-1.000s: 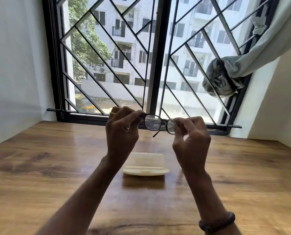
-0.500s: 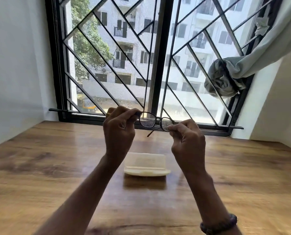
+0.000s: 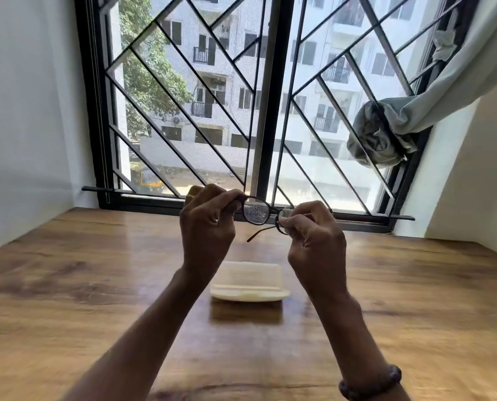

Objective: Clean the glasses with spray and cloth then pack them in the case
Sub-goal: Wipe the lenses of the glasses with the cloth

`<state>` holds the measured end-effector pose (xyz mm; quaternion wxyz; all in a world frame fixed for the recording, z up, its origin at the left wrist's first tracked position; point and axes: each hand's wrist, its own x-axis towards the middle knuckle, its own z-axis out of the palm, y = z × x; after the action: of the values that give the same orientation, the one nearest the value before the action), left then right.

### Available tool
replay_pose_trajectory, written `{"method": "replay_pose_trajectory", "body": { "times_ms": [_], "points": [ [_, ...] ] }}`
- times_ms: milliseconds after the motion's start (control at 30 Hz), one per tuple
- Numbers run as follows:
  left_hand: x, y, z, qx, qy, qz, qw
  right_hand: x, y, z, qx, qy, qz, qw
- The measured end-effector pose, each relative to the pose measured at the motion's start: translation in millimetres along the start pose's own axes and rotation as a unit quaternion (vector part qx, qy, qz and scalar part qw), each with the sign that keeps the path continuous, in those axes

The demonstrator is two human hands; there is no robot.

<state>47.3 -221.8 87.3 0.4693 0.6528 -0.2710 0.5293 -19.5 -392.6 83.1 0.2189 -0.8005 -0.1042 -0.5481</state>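
Note:
Dark-framed glasses (image 3: 256, 213) are held up above the wooden table between both hands. My left hand (image 3: 208, 227) pinches the left end of the frame. My right hand (image 3: 313, 235) grips the right lens, which its fingers mostly hide; a cloth in it cannot be made out. The left lens looks speckled with droplets. One temple arm hangs down and leftward below the frame. A pale cream glasses case (image 3: 250, 282) lies open on the table beneath the hands, its lid standing up behind the tray. No spray bottle is in view.
The wooden table (image 3: 82, 299) runs to a black-barred window (image 3: 270, 111) at the back. White walls close both sides. A knotted grey curtain (image 3: 383, 134) hangs at the upper right. A bead bracelet is on my right wrist.
The glasses and both hands have dropped slightly and shifted left against the window. The frame has turned a little, so the hanging temple arm shows more.

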Motion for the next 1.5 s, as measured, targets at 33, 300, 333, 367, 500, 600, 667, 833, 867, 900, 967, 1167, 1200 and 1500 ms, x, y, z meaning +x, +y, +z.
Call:
{"method": "replay_pose_trajectory", "body": {
  "times_ms": [33, 300, 333, 367, 500, 600, 667, 833, 867, 900, 967, 1167, 1200, 1500],
  "points": [
    [0, -1, 0, 0.002, 0.001, -0.001, 1.000, 0, 1, 0, 0.002, -0.010, 0.001, 1.000],
    [1, -2, 1, -0.003, -0.012, 0.002, 1.000, 1, 6, -3, -0.035, 0.004, 0.052, 0.998],
    [0, -2, 2, -0.005, -0.014, 0.004, 1.000, 1, 6, -4, -0.038, 0.012, 0.054, 0.998],
    [0, -1, 2, -0.006, -0.015, 0.007, 1.000, 1, 6, -4, -0.040, 0.020, 0.052, 0.998],
    [-2, -1, 4, -0.006, -0.007, 0.014, 1.000, 2, 2, -2, 0.010, 0.026, 0.003, 1.000],
    [-1, -4, 1, 0.011, -0.007, 0.009, 1.000, 2, -5, -3, 0.096, -0.014, -0.007, 0.995],
    [0, -7, 0, 0.031, -0.009, 0.001, 0.999, 5, -8, -6, 0.177, -0.034, 0.037, 0.983],
    [-3, -8, 2, 0.028, -0.020, 0.002, 0.999, 6, -15, -10, 0.301, -0.006, 0.108, 0.948],
    [-4, -6, 3, 0.028, -0.024, 0.010, 0.999, 5, -18, -9, 0.270, 0.005, 0.085, 0.959],
    [-4, -5, 3, 0.028, -0.026, 0.015, 0.999, 4, -20, -7, 0.232, 0.011, 0.059, 0.971],
    [-5, -3, 3, 0.030, -0.027, 0.023, 0.999, 0, -26, -2, 0.164, 0.019, 0.008, 0.986],
    [-6, 3, 4, 0.026, -0.032, 0.047, 0.998, -5, -37, 5, 0.111, 0.040, -0.038, 0.992],
    [-6, 4, 4, 0.024, -0.031, 0.047, 0.998, -4, -36, 4, 0.103, 0.034, -0.042, 0.993],
    [-6, 10, 4, 0.028, -0.048, 0.091, 0.994, 1, -23, -4, 0.035, 0.082, -0.007, 0.996]
  ]
}}
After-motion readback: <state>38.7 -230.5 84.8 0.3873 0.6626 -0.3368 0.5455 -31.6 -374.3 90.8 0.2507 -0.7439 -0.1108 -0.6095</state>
